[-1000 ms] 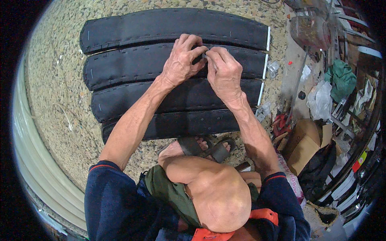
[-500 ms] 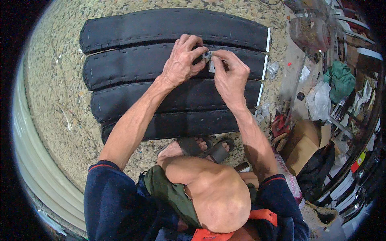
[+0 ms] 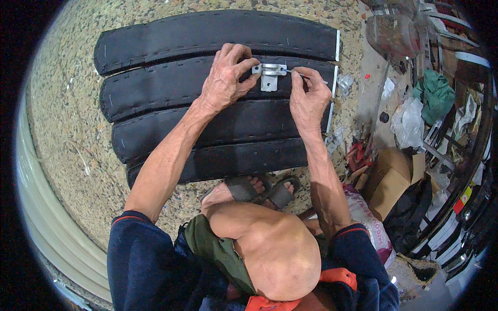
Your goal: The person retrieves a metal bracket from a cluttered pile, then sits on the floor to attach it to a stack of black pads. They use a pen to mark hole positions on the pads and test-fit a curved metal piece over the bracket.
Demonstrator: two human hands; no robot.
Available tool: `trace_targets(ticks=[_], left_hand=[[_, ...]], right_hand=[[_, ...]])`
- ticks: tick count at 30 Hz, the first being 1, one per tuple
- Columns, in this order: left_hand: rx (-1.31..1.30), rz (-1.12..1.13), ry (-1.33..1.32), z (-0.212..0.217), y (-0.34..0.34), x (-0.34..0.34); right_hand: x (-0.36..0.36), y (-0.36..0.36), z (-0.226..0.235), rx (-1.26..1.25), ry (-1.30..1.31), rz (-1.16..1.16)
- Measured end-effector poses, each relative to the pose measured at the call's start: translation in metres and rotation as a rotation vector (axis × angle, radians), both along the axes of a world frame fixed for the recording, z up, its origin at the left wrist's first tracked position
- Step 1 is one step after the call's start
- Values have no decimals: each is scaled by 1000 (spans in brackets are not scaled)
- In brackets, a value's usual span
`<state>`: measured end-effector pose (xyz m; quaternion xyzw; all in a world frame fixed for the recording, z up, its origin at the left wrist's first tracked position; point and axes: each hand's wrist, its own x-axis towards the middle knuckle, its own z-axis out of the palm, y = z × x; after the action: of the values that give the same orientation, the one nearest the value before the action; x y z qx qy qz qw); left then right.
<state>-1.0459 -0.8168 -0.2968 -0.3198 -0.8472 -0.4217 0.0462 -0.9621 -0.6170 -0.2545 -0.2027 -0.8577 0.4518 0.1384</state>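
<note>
Head view: left hand (image 3: 228, 78) pinched bracket (image 3: 269, 72) end on black panel (image 3: 155, 83); right hand (image 3: 309, 101) pinched pen (image 3: 290, 71). Knee (image 3: 282, 251) hid floor (image 3: 65, 109); cardboard box (image 3: 390, 180), green cloth (image 3: 436, 97) lay right.

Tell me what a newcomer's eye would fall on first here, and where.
First, the bright metal bracket on the second of four long black panels, between the left hand at its left end and the right hand, which pinches a slim pen-like tool by its right end. Next, the green cloth amid the clutter at the far right.
</note>
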Motion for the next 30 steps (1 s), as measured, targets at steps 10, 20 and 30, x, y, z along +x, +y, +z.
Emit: trace_targets(ticks=[10,20,30], left_hand=[[3,-7,-8,-2,0,0],[24,-18,-3,-2,-2,0],[-3,-29,-16,-3,-3,-1]], right_hand=[[-18,8,7,163,-53,145],[-32,-12,38,58,-34,242],[-34,-28,13,46,4,310]])
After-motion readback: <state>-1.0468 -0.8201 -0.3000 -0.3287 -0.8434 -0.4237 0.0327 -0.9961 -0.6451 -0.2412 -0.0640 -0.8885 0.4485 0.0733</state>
